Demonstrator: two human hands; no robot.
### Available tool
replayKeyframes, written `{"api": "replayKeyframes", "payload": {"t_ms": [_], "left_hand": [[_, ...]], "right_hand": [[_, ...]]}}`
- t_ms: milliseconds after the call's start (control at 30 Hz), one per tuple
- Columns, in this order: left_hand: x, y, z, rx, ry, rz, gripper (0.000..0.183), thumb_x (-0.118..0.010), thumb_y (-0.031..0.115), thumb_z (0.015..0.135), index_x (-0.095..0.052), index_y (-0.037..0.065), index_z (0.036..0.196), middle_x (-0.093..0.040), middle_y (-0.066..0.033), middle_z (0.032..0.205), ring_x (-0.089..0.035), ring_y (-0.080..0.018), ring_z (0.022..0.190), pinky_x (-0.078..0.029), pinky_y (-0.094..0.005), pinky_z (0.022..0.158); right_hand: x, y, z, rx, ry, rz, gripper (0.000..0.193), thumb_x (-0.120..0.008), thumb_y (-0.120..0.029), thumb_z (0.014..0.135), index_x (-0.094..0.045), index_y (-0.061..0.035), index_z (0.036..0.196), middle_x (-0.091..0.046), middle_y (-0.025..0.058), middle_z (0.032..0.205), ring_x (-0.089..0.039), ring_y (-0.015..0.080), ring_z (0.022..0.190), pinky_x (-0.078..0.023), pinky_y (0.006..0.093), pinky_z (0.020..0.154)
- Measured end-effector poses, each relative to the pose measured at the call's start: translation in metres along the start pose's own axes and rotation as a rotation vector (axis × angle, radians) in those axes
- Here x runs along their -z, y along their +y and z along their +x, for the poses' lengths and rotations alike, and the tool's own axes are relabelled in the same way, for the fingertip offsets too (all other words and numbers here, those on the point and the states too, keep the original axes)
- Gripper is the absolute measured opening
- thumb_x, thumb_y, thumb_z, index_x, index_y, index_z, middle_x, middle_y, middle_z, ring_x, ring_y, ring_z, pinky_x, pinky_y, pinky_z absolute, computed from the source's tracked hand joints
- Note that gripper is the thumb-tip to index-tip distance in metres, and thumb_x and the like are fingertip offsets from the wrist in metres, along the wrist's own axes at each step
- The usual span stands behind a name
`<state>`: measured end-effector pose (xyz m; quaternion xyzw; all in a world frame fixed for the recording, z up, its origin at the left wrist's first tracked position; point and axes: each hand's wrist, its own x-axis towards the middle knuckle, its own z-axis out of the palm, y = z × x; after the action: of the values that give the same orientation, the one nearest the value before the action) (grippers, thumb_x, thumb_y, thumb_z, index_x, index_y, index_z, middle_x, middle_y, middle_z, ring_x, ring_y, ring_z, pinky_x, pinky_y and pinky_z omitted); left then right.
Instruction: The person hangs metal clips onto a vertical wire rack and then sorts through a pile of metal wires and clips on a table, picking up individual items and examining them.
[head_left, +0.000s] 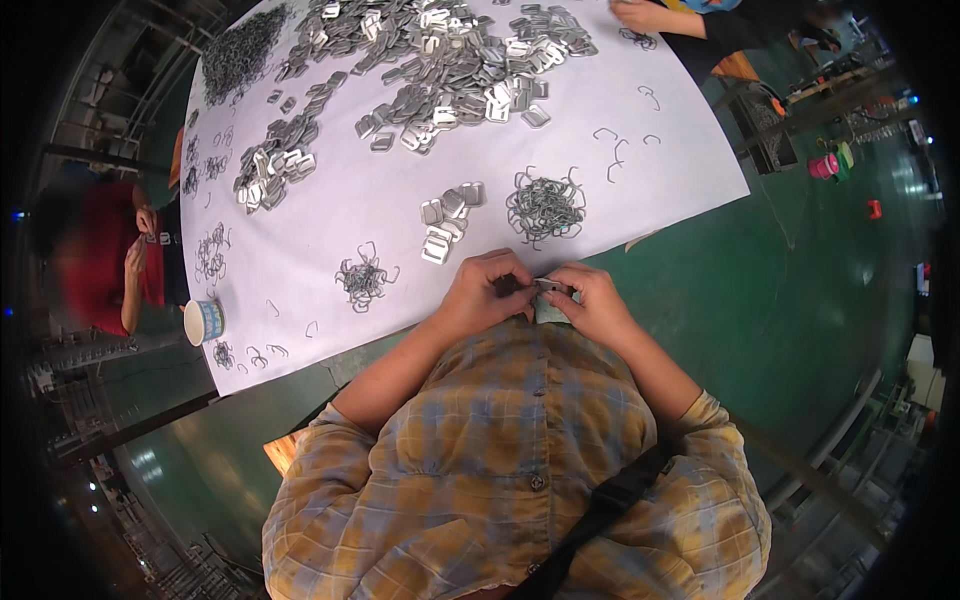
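Just off the table's near edge, my two hands meet in front of my shirt. Between their fingertips is a small grey metal buckle, mostly covered by the fingers. My left hand is closed, thumb and forefinger pinching at the buckle's left side. From the other side my right hand grips it, fingers curled. Whether a wire hook is also between the fingers cannot be made out. Closest on the table are a heap of bent wire hooks and a small group of flat slotted metal buckles.
The white-covered table carries a large pile of buckles and a dark mass of hooks farther off. A paper cup stands at its left corner. Co-workers' hands show at left, and another hand at far right.
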<state>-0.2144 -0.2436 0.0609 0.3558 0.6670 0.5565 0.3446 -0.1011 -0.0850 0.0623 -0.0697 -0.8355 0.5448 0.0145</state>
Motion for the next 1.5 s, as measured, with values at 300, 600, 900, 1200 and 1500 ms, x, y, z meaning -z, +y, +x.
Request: {"api": "replayKeyframes", "payload": {"t_ms": [300, 600, 900, 1200, 1500], "left_hand": [[-0.006, -0.015, -0.022, -0.267, 0.144, 0.060, 0.017, -0.062, -0.008, 0.071, -0.053, 0.002, 0.083, -0.060, -0.0112, 0.089, -0.061, -0.0218, 0.084, -0.049, -0.0297, 0.071], [-0.003, -0.009, -0.035, -0.307, 0.084, 0.224, 0.018, -0.061, -0.007, 0.071, -0.051, 0.004, 0.081, -0.060, -0.0121, 0.091, -0.060, -0.0246, 0.086, -0.048, -0.0318, 0.071], [-0.011, -0.016, -0.035, -0.184, 0.142, 0.208, 0.016, -0.063, -0.004, 0.071, -0.052, 0.003, 0.080, -0.061, -0.0112, 0.088, -0.061, -0.0233, 0.084, -0.048, -0.0307, 0.072], [-0.019, -0.005, -0.012, -0.060, 0.197, 0.224, 0.012, -0.065, -0.001, 0.072, -0.054, 0.001, 0.078, -0.063, -0.0109, 0.083, -0.062, -0.0211, 0.080, -0.048, -0.0295, 0.071], [-0.021, -0.012, -0.006, -0.066, 0.167, 0.294, 0.009, -0.065, 0.000, 0.073, -0.057, 0.001, 0.077, -0.063, -0.0105, 0.081, -0.063, -0.0199, 0.075, -0.049, -0.0288, 0.068]], "right_hand": [[0.019, 0.020, 0.029, 0.129, -0.119, 0.099, 0.026, -0.072, -0.013, 0.068, -0.063, -0.0019, 0.090, -0.059, 0.0089, 0.074, -0.058, 0.0215, 0.068, -0.047, 0.0311, 0.060], [-0.051, 0.035, 0.135, 0.474, 0.162, -0.737, 0.024, -0.062, -0.013, 0.074, -0.062, -0.0038, 0.096, -0.058, 0.0049, 0.097, -0.048, 0.0223, 0.097, -0.038, 0.0350, 0.082], [-0.004, 0.004, 0.118, 0.152, 0.021, -0.190, 0.015, -0.056, -0.013, 0.082, -0.058, 0.0011, 0.088, -0.060, 0.0113, 0.074, -0.055, 0.0263, 0.065, -0.044, 0.0326, 0.062], [0.021, -0.015, 0.028, 0.049, -0.077, -0.123, 0.012, -0.055, -0.012, 0.083, -0.057, -0.0005, 0.086, -0.057, 0.0182, 0.074, -0.055, 0.0370, 0.071, -0.043, 0.0412, 0.062], [0.019, -0.011, 0.014, 0.037, -0.046, -0.222, 0.012, -0.055, -0.012, 0.082, -0.056, -0.0002, 0.086, -0.057, 0.0174, 0.080, -0.055, 0.0364, 0.075, -0.043, 0.0412, 0.063]]}}
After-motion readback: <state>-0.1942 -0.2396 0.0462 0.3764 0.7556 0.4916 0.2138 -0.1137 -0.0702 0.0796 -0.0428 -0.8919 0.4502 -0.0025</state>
